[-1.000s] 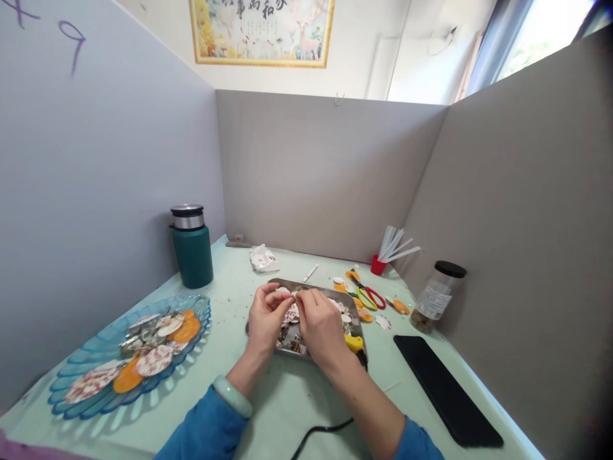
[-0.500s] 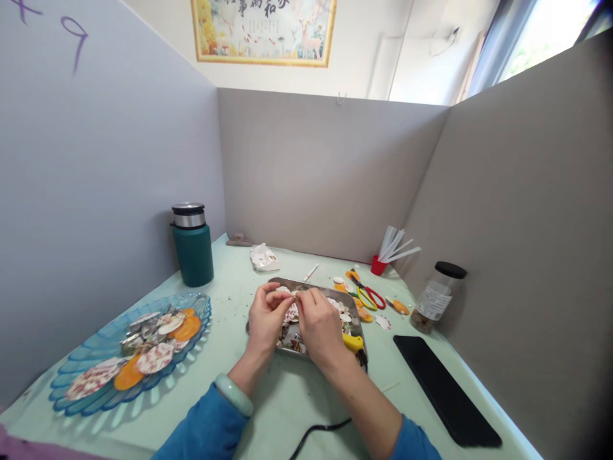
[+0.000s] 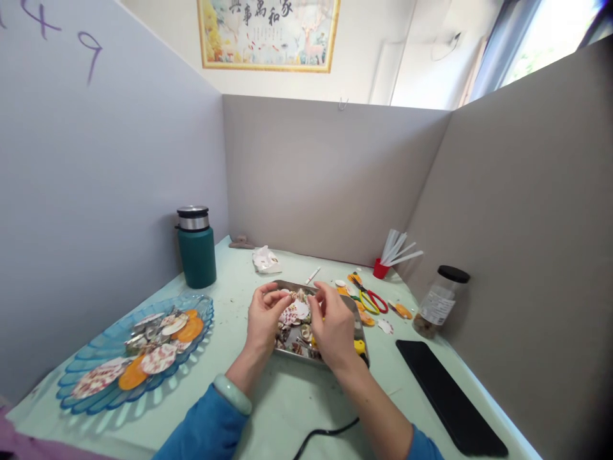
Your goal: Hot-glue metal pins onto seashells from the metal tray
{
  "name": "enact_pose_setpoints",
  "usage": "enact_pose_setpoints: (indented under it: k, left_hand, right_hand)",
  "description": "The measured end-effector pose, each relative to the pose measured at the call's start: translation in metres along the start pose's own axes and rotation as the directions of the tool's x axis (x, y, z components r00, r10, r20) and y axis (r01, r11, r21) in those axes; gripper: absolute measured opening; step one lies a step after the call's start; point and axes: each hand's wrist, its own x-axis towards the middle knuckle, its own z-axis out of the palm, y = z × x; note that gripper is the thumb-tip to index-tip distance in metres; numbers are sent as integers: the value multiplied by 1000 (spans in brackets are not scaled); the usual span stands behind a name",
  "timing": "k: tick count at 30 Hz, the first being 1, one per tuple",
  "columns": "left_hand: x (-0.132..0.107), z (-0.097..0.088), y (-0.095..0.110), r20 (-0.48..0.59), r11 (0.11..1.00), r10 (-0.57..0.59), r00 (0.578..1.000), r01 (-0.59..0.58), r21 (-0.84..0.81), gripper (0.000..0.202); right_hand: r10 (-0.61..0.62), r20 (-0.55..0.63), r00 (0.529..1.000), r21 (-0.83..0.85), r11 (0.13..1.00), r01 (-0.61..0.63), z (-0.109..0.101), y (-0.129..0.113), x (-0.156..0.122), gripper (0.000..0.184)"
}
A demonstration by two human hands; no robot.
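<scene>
While poised over shell tray (image 3: 292, 356), left hand (image 3: 262, 318) pinches a small piece (image 3: 281, 295), right hand (image 3: 334, 326) curled, grip unclear

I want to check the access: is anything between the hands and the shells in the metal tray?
Nothing visible does. The left hand and the right hand hang right over the tray, close to the shells in it. The scissors lie apart, right of the tray.

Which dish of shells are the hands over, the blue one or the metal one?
The metal tray mid-table: left hand and right hand are above it; the blue plate lies apart, on the left.
</scene>
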Motion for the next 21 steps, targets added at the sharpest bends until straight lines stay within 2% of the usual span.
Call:
enact_pose_setpoints:
  k: [3, 9, 16, 21]
  left_hand:
    - [1, -1, 1, 30, 998, -40, 999, 41, -54, 48]
    - [1, -2, 1, 95, 984, -109, 990, 121, -132, 50]
    - [1, -3, 1, 124, 975, -134, 983, 153, -160, 50]
    - [1, -3, 0, 127, 976, -124, 984, 144, -161, 49]
  right_hand:
    - [112, -24, 993, 85, 990, -109, -3, 8, 2, 22]
    - [176, 137, 975, 252, 946, -206, 0, 3, 3, 11]
    - [274, 189, 943, 388, 862, -328, 2, 2, 2, 14]
    - [314, 261, 913, 489, 772, -406, 3, 6, 2, 27]
